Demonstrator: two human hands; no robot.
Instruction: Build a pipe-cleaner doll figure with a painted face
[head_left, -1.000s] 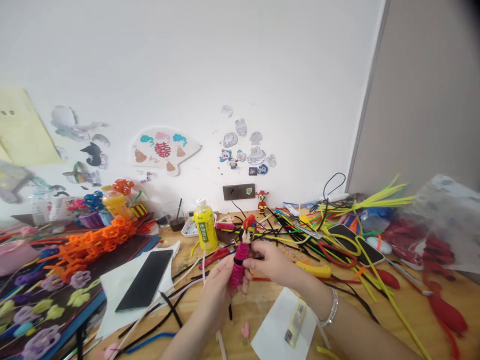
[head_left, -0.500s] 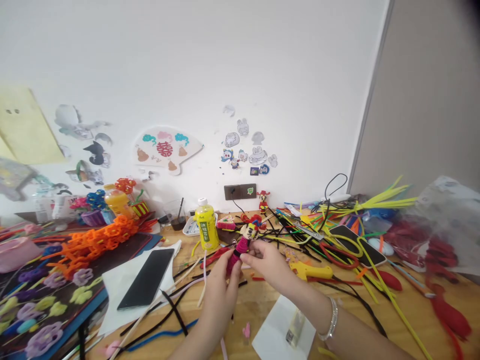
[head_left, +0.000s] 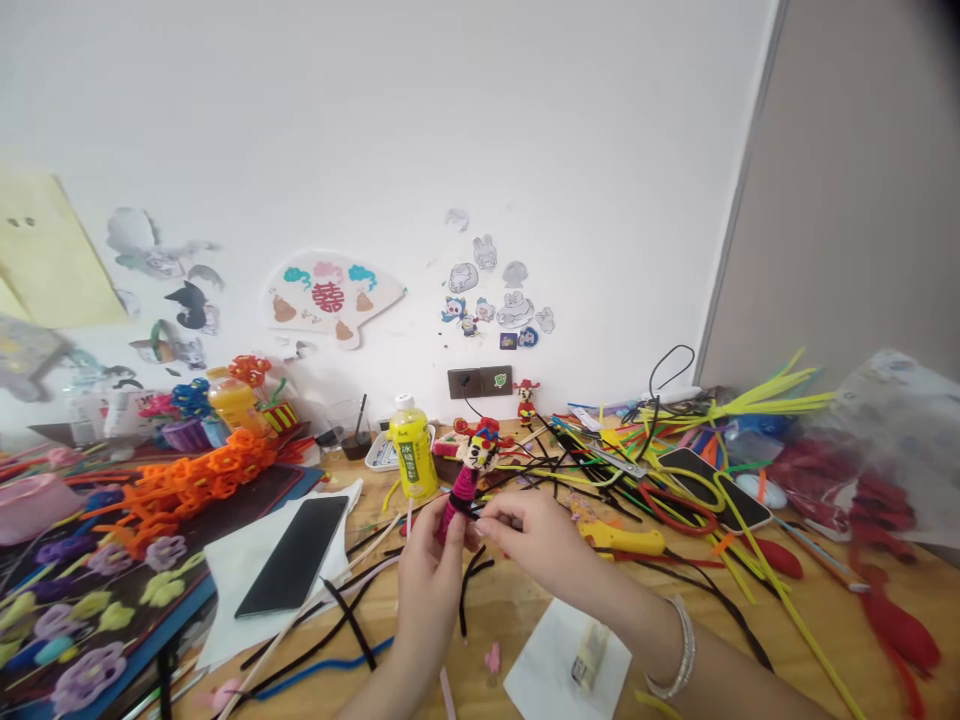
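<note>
My left hand (head_left: 429, 590) grips the pink body of a small pipe-cleaner doll (head_left: 471, 465), which tilts with its red-and-blue head up and to the right. My right hand (head_left: 531, 535) pinches a black pipe cleaner (head_left: 472, 512) at the doll's waist, and the fingers hide part of it. A curled black strand (head_left: 469, 585) hangs below the hands. A yellow glue gun (head_left: 621, 541) lies just right of my right hand. A silver bracelet (head_left: 679, 650) circles my right wrist.
A yellow bottle (head_left: 412, 452) stands behind the hands. Left of them, a black phone (head_left: 295, 555) lies on white paper, beside orange pipe-cleaner flowers (head_left: 195, 480). Tangled pipe cleaners (head_left: 600, 470) cover the right of the wooden table, with a plastic bag (head_left: 892, 440) beyond.
The doll has risen and shifted slightly left, now tilting more. My right hand has dropped a little lower on it, and the black strand shows below the hands.
</note>
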